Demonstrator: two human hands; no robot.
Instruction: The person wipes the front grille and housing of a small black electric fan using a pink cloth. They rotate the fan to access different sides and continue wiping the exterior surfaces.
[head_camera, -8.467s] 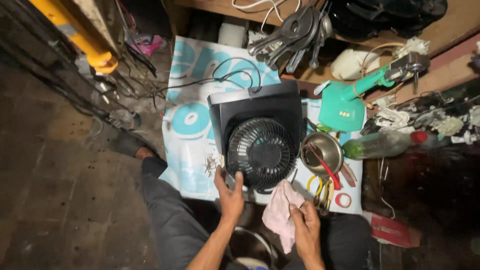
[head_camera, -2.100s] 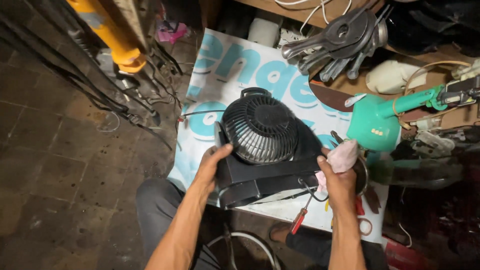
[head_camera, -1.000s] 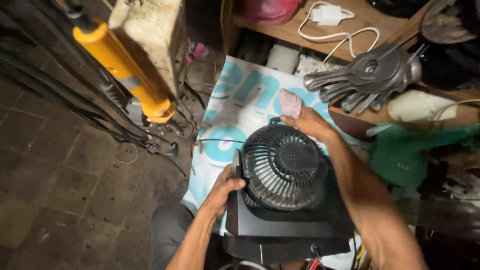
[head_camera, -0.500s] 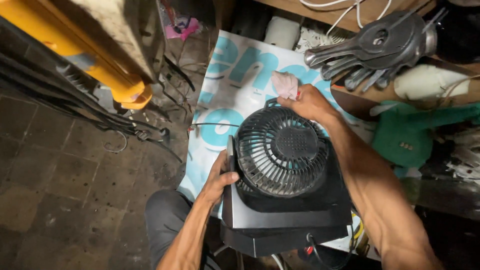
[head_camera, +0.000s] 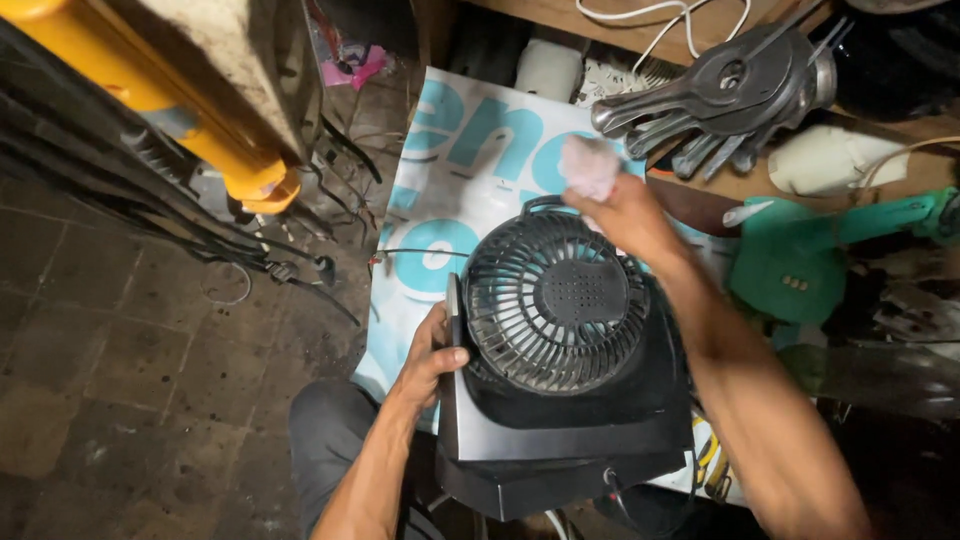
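Right hand (head_camera: 618, 205) clutches pink cloth (head_camera: 590, 165) atop black fan (head_camera: 556, 312).

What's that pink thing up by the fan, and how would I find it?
Find the big black fan on the blue and white sheet. Just past its top rim, the right hand clutches a crumpled pink cloth. It's the only soft, pale pink thing among dark metal parts.

Left hand (head_camera: 432, 352) clasped — right hand (head_camera: 618, 210) fisted.
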